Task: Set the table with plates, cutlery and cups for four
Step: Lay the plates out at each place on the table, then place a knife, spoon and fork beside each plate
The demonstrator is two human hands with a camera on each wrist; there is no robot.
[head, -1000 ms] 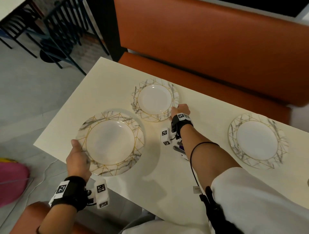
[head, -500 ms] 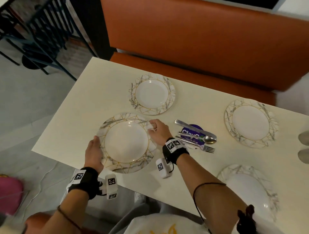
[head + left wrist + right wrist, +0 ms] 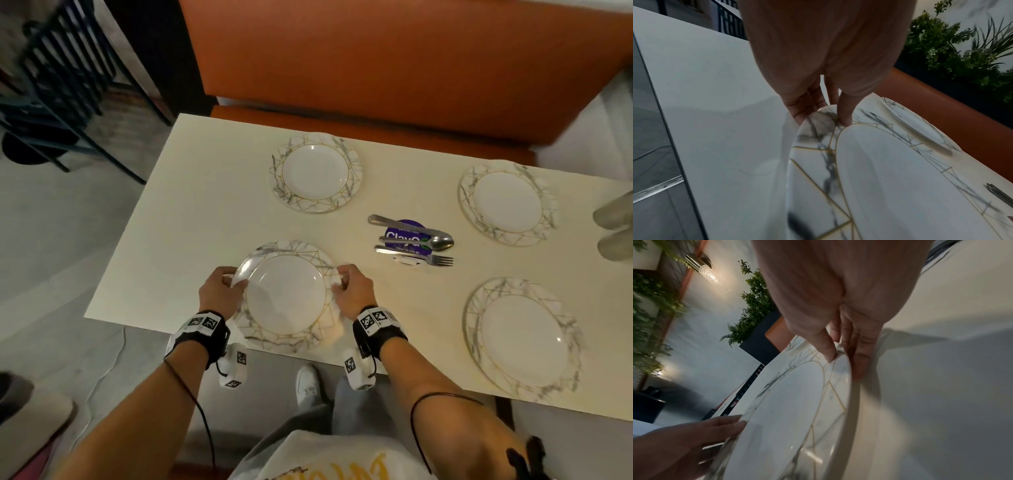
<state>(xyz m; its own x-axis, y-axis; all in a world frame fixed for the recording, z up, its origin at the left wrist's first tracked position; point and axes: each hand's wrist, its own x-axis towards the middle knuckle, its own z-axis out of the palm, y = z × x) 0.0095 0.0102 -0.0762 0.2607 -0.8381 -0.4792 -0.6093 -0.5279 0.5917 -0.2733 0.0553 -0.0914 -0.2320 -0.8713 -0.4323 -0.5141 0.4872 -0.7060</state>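
Several marble-patterned plates with gold lines lie on the cream table (image 3: pixel 212 219). Both hands hold the near-left plate (image 3: pixel 286 296) close to the table's front edge. My left hand (image 3: pixel 227 279) pinches its left rim, thumb on top and fingers underneath (image 3: pixel 801 112). My right hand (image 3: pixel 344 279) pinches the right rim the same way, thumb (image 3: pixel 828 353) above. I cannot tell whether the plate (image 3: pixel 890 178) rests on the table or hangs just over it. Other plates sit far left (image 3: pixel 317 173), far right (image 3: pixel 507 204) and near right (image 3: pixel 520 337). A pile of spoons and forks (image 3: pixel 412 241) lies in the middle.
The cutlery lies on a purple round label (image 3: pixel 404 236). An orange bench (image 3: pixel 376 68) runs along the table's far side. Dark metal chairs (image 3: pixel 61 85) stand on the floor at the left. Two blurred grey shapes (image 3: pixel 615 228) show at the right edge.
My right hand left the far-left plate and took the near-left plate's right rim. The near-left plate moved right and further onto the table, now held by both hands.
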